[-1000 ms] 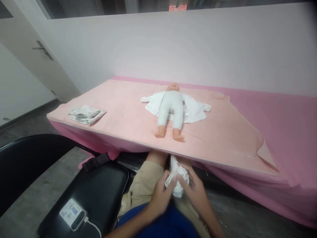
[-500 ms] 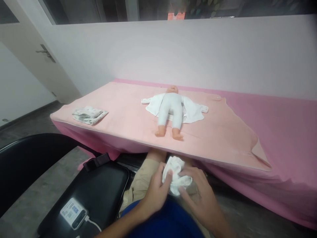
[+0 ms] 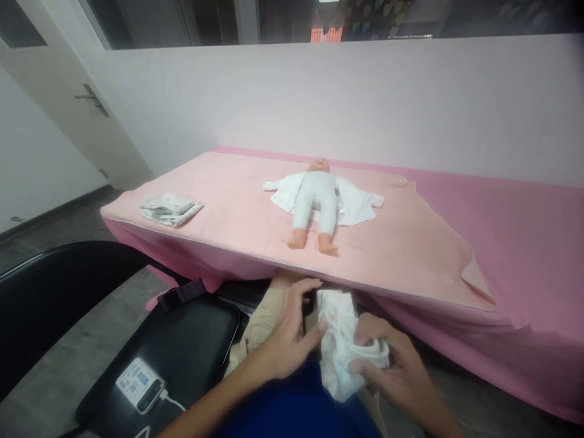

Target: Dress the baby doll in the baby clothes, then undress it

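Note:
A white nappy (image 3: pixel 341 340) is held over my lap, partly unfolded. My right hand (image 3: pixel 398 372) is closed around its lower right part. My left hand (image 3: pixel 289 337) has its thumb pressed on the nappy's left edge while the other fingers are stretched toward the table edge. A baby doll (image 3: pixel 314 204) in a white suit lies on its back on an opened white garment (image 3: pixel 353 204) in the middle of the pink towel (image 3: pixel 237 213), its feet toward me.
A folded patterned cloth (image 3: pixel 171 209) lies on the towel's left end. The table wears a darker pink cover (image 3: pixel 538 243). To my left stand black chairs (image 3: pixel 182 353) with a power bank (image 3: pixel 139 384) on a cable and a dark phone (image 3: pixel 181 293).
The nappy has been opened out from a bunched wad to a longer shape. My right hand moved right and lower; my left fingers spread out. The view shifted slightly.

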### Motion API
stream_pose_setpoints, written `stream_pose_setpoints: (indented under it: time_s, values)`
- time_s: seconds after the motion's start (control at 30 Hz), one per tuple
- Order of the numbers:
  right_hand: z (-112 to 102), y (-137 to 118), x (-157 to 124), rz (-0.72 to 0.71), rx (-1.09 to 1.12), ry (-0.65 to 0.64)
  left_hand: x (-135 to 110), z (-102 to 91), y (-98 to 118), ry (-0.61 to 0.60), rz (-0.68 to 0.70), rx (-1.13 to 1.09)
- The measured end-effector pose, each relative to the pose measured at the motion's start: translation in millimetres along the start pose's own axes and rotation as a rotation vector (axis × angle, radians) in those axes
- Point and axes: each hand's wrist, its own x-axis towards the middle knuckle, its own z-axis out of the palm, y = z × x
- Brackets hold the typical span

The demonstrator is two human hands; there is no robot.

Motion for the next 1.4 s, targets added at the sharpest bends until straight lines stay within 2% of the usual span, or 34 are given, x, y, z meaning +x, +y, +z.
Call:
stream_pose_setpoints:
  time_s: [0.1,0.2,0.3,0.43,0.53,0.63,0.77,0.83,0.9,0.97,1.07,1.17,1.2,1.27,1.33,1.4]
  values:
    - [-11,-14,18,-0.137,0.037,0.08,9,-9.2,14,-0.1,0.181,-0.041]
    - [-20,-25,33,-0.229,-0.002,0.157,19,-13.6,19,-0.106,0.292,-0.11]
    - [-32,-30,38,-0.249,-0.112,0.11,26,-17.7,17,-0.032,0.348,-0.115]
    - [-50,-31,40,-0.205,-0.395,0.078,34,-32.6,23,0.029,0.416,-0.084]
    - [-60,-36,46,-0.213,-0.503,-0.106,43,-47.4,35,-0.015,0.514,-0.049]
    - [-63,-50,53,-0.327,-0.521,-0.237,56,-58.4,44,-0.085,0.568,-0.019]
    - [-57,-73,55,-0.556,-0.517,-0.12,68,-67.6,48,-0.075,0.584,-0.008]
    - [-52,-80,56,-0.606,-0.437,-0.123,71,-71.0,52,-0.044,0.64,-0.019]
    - [-48,-79,59,-0.582,-0.294,-0.207,73,-72.9,57,-0.047,0.7,-0.078]
    - [-46,-74,66,-0.502,-0.2,-0.289,74,-72.6,63,-0.112,0.721,-0.186]
    - [-48,-65,76,-0.385,-0.203,-0.405,77,-70.0,68,-0.328,0.638,-0.315]
    - [-56,-62,80,-0.373,-0.112,-0.509,83,-70.5,73,-0.507,0.522,-0.318]
    - [-59,-63,80,-0.383,-0.059,-0.501,85,-71.8,76,-0.525,0.499,-0.283]
    - [-67,-65,78,-0.39,0.032,-0.406,89,-74.8,81,-0.531,0.488,-0.176]
    - [-73,-67,76,-0.335,0.05,-0.313,93,-76.5,87,-0.541,0.521,-0.08]
    - [-73,-68,77,-0.237,-0.019,-0.339,96,-75.2,93,-0.556,0.582,-0.049]
